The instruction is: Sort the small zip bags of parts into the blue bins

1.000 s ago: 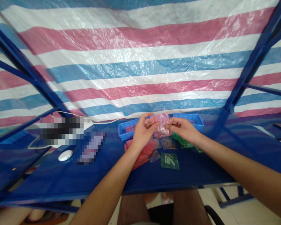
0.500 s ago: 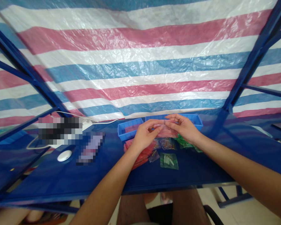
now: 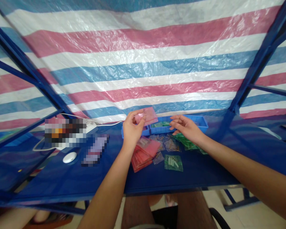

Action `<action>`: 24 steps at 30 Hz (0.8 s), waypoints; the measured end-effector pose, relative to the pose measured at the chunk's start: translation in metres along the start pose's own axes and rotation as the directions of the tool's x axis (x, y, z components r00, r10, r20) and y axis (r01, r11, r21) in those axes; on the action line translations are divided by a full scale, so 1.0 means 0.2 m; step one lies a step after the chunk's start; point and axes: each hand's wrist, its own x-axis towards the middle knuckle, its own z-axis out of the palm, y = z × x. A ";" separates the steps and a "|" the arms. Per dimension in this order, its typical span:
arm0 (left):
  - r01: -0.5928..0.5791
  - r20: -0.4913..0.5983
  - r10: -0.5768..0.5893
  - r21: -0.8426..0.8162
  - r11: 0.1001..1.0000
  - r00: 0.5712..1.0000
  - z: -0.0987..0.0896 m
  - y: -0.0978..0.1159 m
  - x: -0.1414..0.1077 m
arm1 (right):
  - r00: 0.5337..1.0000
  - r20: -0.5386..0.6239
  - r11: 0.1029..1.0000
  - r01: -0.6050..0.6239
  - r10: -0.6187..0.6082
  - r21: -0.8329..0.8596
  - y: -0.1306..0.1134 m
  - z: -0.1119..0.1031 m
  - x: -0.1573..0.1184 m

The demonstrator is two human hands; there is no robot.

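Pink bag (image 3: 151, 115): I have its left edge pinched in the left hand (image 3: 133, 128), free end toward the right bin (image 3: 203, 128). That bin holds green bags (image 3: 160, 124). Left of it: left bin (image 3: 146, 130), contents mostly hidden. Before it: right hand (image 3: 184, 125), loosely curled, seemingly holding nothing; red bags (image 3: 144, 156) nearer me.

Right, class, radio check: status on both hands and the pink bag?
Left hand holding pink bag. Right hand apart from it, seemingly empty. Nothing visibly blocking either hand.
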 end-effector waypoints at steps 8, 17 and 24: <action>0.146 0.009 -0.161 0.385 0.911 0.987 -0.18 -0.13 0.10 | 0.999 0.041 1.000 0.010 -0.009 -0.028 0.02 0.00 0.00; 0.146 0.222 -0.281 0.479 0.866 0.934 -0.18 -0.21 0.10 | 0.995 0.078 0.992 0.067 -0.059 -0.103 0.07 -0.02 0.02; 0.042 0.258 -0.265 0.638 0.769 0.929 -0.21 -0.26 0.10 | 0.993 0.087 0.988 0.092 -0.081 -0.126 0.05 -0.01 0.01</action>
